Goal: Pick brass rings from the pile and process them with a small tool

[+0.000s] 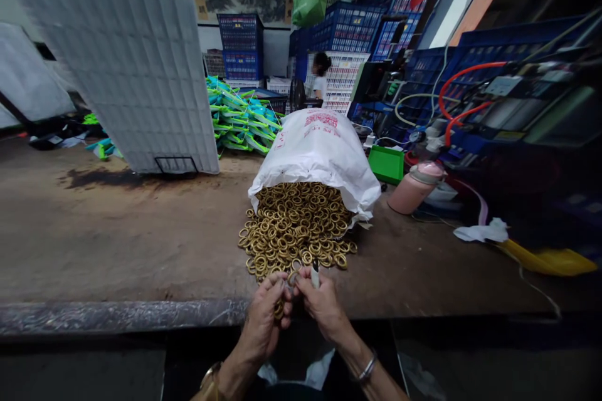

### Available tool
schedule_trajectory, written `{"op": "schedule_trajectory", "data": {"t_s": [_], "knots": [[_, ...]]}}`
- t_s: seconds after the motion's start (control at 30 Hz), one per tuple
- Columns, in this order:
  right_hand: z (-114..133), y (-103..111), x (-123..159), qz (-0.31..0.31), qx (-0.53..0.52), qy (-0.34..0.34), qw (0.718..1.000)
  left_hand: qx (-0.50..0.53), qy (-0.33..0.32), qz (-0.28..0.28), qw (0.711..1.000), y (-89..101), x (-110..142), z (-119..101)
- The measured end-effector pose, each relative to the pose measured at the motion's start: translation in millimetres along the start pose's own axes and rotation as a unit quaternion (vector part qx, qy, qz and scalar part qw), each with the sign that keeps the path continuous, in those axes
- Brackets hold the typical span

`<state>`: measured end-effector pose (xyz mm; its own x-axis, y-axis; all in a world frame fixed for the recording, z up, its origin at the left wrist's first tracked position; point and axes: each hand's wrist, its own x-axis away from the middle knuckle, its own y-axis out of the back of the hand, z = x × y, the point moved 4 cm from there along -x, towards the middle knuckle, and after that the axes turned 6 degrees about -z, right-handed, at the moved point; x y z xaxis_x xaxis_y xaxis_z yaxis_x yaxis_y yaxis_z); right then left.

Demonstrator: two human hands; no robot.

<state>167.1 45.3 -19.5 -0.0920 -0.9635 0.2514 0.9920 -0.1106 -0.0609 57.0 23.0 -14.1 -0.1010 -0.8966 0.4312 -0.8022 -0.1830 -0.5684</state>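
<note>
A heap of brass-coloured rings (296, 225) spills from the mouth of a white woven sack (315, 150) lying on the table. At the near edge of that heap, my left hand (263, 316) is closed, with a few rings (279, 309) in its curled fingers. My right hand (324, 307) pinches a single ring (292, 277) close to the left fingertips. A slim white pen-like tool (315, 276) with a dark end sticks up from the right hand; its exact kind is unclear. Fingers hide part of what both hands hold.
A white ribbed panel (126, 69) stands on the table (132, 232) at left. Behind are bright green and blue pieces (244, 116). A green tray (385, 164), a pink bottle (416, 188) and a yellow-handled item (545, 258) lie right. One person (320, 78) is farther back.
</note>
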Motion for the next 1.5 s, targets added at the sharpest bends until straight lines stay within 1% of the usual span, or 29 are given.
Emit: {"op": "schedule_trajectory", "data": {"t_s": [0.07, 0.13, 0.27, 0.37, 0.43, 0.47, 0.5, 0.53, 0.63, 0.67, 0.7, 0.87, 0.97, 1.0, 1.07, 1.13, 1.2, 1.23, 1.37, 1.5], "knots": [[-1, -2, 2, 0.001, 0.008, 0.005, 1.000, -0.043, -0.025, 0.001, 0.999, -1.2, 1, 0], [-1, -3, 3, 0.004, 0.024, 0.019, 1.000, -0.083, -0.041, -0.015, 0.996, 0.6, 1, 0], [6, -1, 5, 0.026, 0.098, 0.062, 0.993, -0.145, -0.070, -0.045, 0.986, 6.1, -2, -1], [12, 2, 4, 0.034, 0.154, 0.096, 0.983, -0.208, -0.139, -0.047, 0.967, 4.6, 1, -9], [15, 2, 3, 0.026, 0.190, 0.127, 0.973, -0.248, -0.194, -0.041, 0.948, 0.8, 6, -15], [16, 2, 3, 0.019, 0.206, 0.140, 0.968, -0.260, -0.207, -0.036, 0.943, -1.0, 8, -17], [16, 2, 3, 0.012, 0.221, 0.149, 0.964, -0.265, -0.203, -0.031, 0.942, -2.0, 8, -17], [16, 2, 2, 0.007, 0.233, 0.154, 0.960, -0.263, -0.179, -0.025, 0.948, -2.1, 8, -16], [17, 0, 4, 0.001, 0.247, 0.154, 0.957, -0.230, -0.056, -0.004, 0.972, 0.3, 7, -4], [17, 0, 4, 0.002, 0.243, 0.152, 0.958, -0.215, -0.026, 0.005, 0.976, 0.9, 6, -1], [18, 0, 5, 0.006, 0.235, 0.150, 0.960, -0.200, -0.011, 0.015, 0.980, 1.3, 6, 1], [15, -2, 5, 0.039, 0.167, 0.120, 0.978, -0.167, -0.021, 0.038, 0.985, 2.6, 7, 2], [12, 2, 2, 0.025, 0.178, 0.123, 0.976, -0.159, -0.022, 0.041, 0.986, 3.3, 7, 2], [12, 4, 2, 0.014, 0.202, 0.136, 0.970, -0.159, -0.021, 0.037, 0.986, 3.6, 6, 2], [13, 5, 4, 0.007, 0.276, 0.173, 0.946, -0.165, -0.021, 0.027, 0.986, 4.3, 6, 2], [13, 4, 9, 0.030, 0.354, 0.202, 0.913, -0.171, -0.025, 0.018, 0.985, 4.8, 6, 1], [11, 1, 14, 0.056, 0.416, 0.213, 0.882, -0.177, -0.030, 0.017, 0.984, 5.0, 6, 0], [10, 0, 16, 0.065, 0.437, 0.213, 0.872, -0.180, -0.033, 0.018, 0.983, 5.2, 6, -1], [10, -3, 19, 0.060, 0.483, 0.212, 0.848, -0.186, -0.053, 0.015, 0.981, 7.3, 5, -2], [13, -4, 19, 0.049, 0.498, 0.213, 0.839, -0.192, -0.065, 0.006, 0.979, 10.6, 2, 0]]}}
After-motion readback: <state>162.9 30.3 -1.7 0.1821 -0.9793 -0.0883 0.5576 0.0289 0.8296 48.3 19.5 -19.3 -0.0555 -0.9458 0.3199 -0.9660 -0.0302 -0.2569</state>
